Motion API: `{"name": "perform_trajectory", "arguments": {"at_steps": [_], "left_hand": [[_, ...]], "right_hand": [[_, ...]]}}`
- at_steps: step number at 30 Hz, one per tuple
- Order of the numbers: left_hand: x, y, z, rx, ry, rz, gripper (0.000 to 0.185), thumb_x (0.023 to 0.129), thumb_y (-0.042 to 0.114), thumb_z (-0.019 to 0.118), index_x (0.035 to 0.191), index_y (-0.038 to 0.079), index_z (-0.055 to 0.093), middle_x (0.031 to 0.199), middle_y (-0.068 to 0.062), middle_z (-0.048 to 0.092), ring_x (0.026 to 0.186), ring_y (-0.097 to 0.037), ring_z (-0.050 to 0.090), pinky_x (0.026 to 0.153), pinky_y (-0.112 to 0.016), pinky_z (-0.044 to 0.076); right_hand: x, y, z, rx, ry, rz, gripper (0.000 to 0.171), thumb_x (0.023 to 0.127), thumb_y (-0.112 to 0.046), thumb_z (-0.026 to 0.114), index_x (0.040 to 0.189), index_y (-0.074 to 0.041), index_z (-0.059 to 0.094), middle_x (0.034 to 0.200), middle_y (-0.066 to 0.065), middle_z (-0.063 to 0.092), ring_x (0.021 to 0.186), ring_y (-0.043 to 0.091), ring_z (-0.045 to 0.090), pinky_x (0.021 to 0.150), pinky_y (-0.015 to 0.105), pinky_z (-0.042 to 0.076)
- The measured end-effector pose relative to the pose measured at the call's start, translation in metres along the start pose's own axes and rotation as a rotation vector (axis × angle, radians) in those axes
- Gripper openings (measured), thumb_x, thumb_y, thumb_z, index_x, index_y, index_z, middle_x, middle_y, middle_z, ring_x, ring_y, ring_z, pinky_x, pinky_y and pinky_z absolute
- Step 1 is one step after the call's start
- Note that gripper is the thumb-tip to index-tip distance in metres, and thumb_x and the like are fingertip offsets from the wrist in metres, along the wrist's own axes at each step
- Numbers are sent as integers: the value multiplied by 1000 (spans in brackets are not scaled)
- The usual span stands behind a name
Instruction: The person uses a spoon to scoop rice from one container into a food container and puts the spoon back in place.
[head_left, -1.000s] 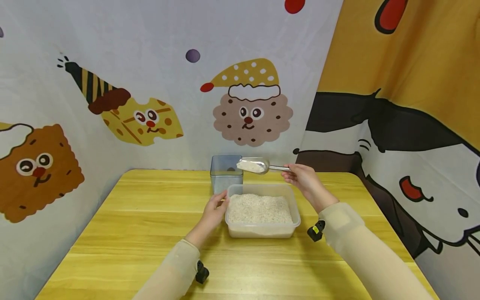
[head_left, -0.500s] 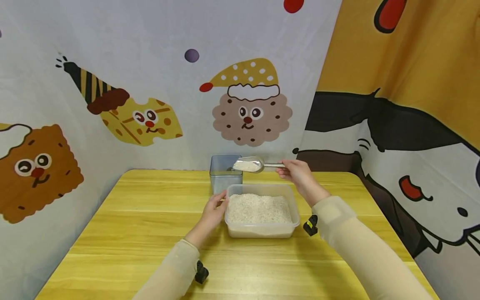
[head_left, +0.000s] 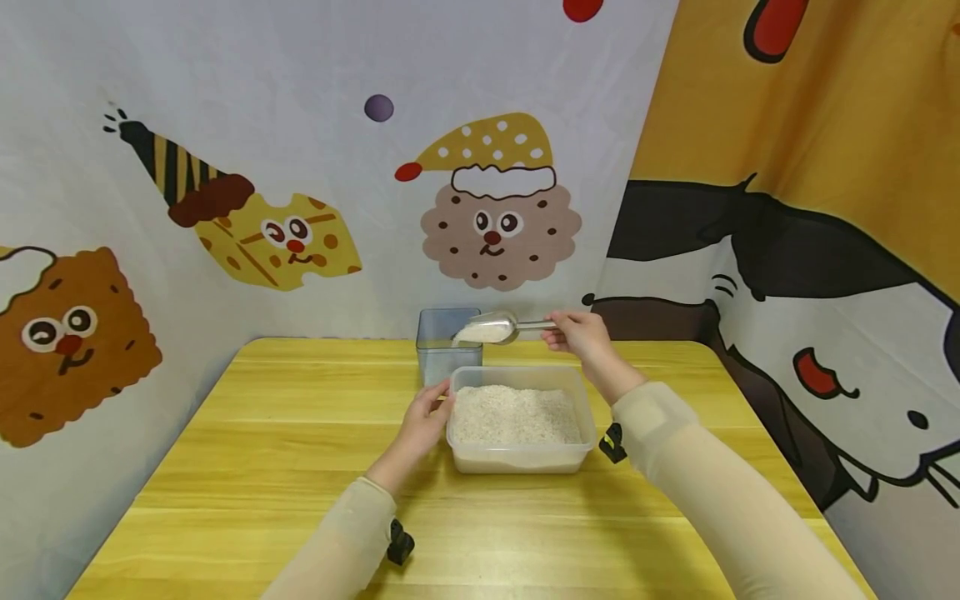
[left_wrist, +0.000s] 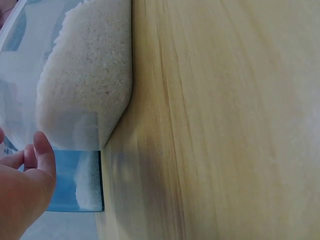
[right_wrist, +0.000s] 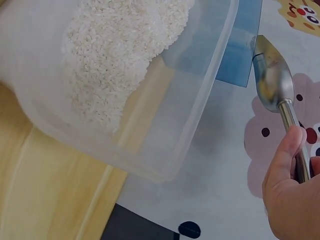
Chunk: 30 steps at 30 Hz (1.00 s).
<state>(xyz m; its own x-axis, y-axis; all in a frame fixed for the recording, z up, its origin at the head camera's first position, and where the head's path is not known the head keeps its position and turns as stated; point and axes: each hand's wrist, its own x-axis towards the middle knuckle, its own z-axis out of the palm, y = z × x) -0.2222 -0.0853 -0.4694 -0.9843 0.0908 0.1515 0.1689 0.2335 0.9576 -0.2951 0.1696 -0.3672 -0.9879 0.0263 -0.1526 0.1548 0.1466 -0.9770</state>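
Nearest on the table: one clear tub [head_left: 522,457] of rice [head_left: 516,414]; left hand [head_left: 423,423] rests relaxed against its left rim.
Above, farther: right hand [head_left: 581,335] pinches one metal scoop [head_left: 491,327], tipped over one blue container [head_left: 442,343].
Hidden: container's base behind tub.
Left wrist only: rice inside the container.
Right wrist only: scoop's underside; its load unseen.
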Motion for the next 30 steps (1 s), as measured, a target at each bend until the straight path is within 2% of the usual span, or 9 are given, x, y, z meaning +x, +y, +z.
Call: {"name": "perform_trajectory", "arguments": {"at_steps": [4,8,12,18,22,25,30], "left_hand": [[-5,14,-2,6,-14,-7,40,96,2,49,132,-16,43,116,-30,49,106,-41,56,83,-29,49],[-6,16,-3,8,-21,-20,40,97,2,48,133,-15,42,117,-30,48,107,-41,55,85,-34,49],[-2,5,-1,0,-20,-18,40,97,1,48,133,-15,42,117,-31,48,106,-42,55,84,-36,50],[7,-22,2,17,-1,-1,41,98,6,49,134,-12,43,117,-27,49,105,-38,57,80,-27,50],[8,-26,2,17,0,-8,42,98,8,50,135,-9,45,117,-24,50,105,-35,57,81,-26,51],[8,-26,2,10,1,-16,42,98,9,50,135,-7,45,117,-22,51,106,-35,57,82,-28,51],[7,-23,3,17,5,-21,42,97,10,51,135,-7,46,117,-21,51,106,-34,57,82,-27,50]], "right_hand": [[0,-3,3,-37,0,-46,38,100,-23,47,121,6,58,82,6,68,70,10,65,70,25,56],[-1,-6,7,-77,3,-94,35,100,-22,47,118,6,59,86,12,68,70,11,66,67,24,55],[-1,-10,11,-140,13,-128,34,100,-22,48,116,5,61,89,16,69,71,13,66,66,25,56],[-1,-14,17,-278,23,-221,32,98,-26,51,111,1,65,91,19,68,77,24,68,68,29,56],[-3,-15,20,-374,2,-330,31,98,-26,51,109,0,65,90,19,68,79,26,66,70,31,56],[-7,-16,22,-420,-17,-396,31,99,-25,51,110,1,65,89,18,68,77,22,65,72,33,56],[-11,-17,24,-426,-28,-441,31,99,-24,50,109,1,64,88,16,68,77,21,65,74,38,56]]}}
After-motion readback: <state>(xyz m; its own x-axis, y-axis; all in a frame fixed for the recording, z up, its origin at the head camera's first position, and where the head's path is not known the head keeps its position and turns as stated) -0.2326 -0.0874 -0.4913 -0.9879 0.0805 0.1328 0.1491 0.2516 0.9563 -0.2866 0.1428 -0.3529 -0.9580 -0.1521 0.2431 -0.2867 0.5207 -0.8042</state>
